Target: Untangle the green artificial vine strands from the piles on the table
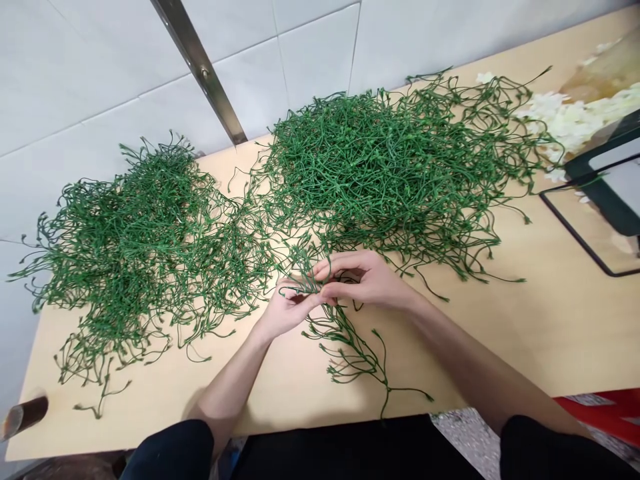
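Observation:
A bunch of green plastic plant stems (350,340) runs through both hands near the middle of the table, its branched ends hanging toward the front edge. My left hand (287,310) is closed around the bunch from the left, thumb pressed on it. From the right, my right hand (367,277) pinches the same stems between thumb and fingers, the two hands almost touching. Behind them lies a large tangled heap of similar green stems (370,160). Another, looser heap (125,247) spreads to the left. Where the held bunch ends among the loose stems behind it is hard to tell.
White artificial flowers (575,120) lie at the right, partly in clear plastic. Near them are a dark green tray-like object (605,180) and a thin black frame (575,230). A brown cylinder (27,417) stands at the left edge. The tiled wall (320,53) bounds the table's back.

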Demonstrator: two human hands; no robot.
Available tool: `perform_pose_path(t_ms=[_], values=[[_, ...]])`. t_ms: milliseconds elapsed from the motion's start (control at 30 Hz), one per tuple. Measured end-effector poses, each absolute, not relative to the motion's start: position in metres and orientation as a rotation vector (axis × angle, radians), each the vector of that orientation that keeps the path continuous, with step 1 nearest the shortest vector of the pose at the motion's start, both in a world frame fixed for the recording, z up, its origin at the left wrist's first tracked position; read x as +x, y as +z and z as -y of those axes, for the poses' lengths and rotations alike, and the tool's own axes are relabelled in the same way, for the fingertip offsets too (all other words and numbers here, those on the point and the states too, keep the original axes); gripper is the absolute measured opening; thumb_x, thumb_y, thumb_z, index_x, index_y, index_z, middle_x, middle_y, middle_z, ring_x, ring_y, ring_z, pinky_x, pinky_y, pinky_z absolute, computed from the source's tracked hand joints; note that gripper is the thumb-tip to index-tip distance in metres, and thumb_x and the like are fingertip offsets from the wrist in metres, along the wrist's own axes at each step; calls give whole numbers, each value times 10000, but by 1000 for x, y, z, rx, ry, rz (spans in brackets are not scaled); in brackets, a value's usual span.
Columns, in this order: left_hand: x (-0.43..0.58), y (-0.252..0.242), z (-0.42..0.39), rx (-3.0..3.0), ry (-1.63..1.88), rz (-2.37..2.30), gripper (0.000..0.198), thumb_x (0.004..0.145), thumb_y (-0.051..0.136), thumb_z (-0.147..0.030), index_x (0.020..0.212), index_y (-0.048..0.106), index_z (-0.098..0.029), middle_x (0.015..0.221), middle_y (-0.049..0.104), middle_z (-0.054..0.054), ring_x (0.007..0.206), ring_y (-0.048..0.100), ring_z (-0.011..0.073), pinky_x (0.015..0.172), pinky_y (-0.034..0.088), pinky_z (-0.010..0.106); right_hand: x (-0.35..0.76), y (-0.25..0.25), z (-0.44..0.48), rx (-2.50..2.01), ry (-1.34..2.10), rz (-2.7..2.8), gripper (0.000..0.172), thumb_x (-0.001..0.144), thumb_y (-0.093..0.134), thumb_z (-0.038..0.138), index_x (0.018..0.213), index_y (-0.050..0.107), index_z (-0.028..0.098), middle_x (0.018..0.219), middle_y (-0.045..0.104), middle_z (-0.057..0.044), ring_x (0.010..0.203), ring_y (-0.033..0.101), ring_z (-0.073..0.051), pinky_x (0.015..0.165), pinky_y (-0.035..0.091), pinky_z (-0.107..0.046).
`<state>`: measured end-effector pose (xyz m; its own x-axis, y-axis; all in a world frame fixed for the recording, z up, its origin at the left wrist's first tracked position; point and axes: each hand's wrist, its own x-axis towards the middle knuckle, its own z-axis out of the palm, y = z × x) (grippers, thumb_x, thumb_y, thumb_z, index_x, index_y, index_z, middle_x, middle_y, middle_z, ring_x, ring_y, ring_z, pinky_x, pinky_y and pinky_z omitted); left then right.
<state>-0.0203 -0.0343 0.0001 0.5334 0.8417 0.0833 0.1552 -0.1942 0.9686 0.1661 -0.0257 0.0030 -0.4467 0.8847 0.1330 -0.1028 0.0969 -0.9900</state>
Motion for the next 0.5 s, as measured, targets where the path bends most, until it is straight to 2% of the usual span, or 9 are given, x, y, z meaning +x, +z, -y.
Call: perform_pose_path(t_ms=[100,267,367,500], values=[[-21,0,34,1700,770,-856,352,872,608,-421,721,773,-150,728,759,83,712,702,189,723,555,286,165,5,25,-787,1526,1489,180,727,785,336,766,707,179,883,704,-56,854,670,-191,736,557,-304],[-22,-1,35,1759,771,-857,348,861,632,-394,636,757,-159,520,651,20,481,546,107,549,461,233,165,4,26,-814,1508,1638,238,828,696,323,650,660,171,765,640,-20,713,609,-130,681,500,-264],[-23,-2,35,1783,766,-858,357,860,632,-400,626,746,-156,536,652,12,434,458,77,454,359,223,165,3,26,-810,1490,1674,220,856,665,328,699,687,175,812,648,-28,751,605,-133,696,495,-262],[-23,-1,35,1771,702,-854,385,860,620,-440,665,738,-131,570,655,29,470,479,88,474,381,226,166,3,25,-792,1596,1584,205,817,698,375,762,700,178,845,640,-35,777,613,-147,659,514,-263]])
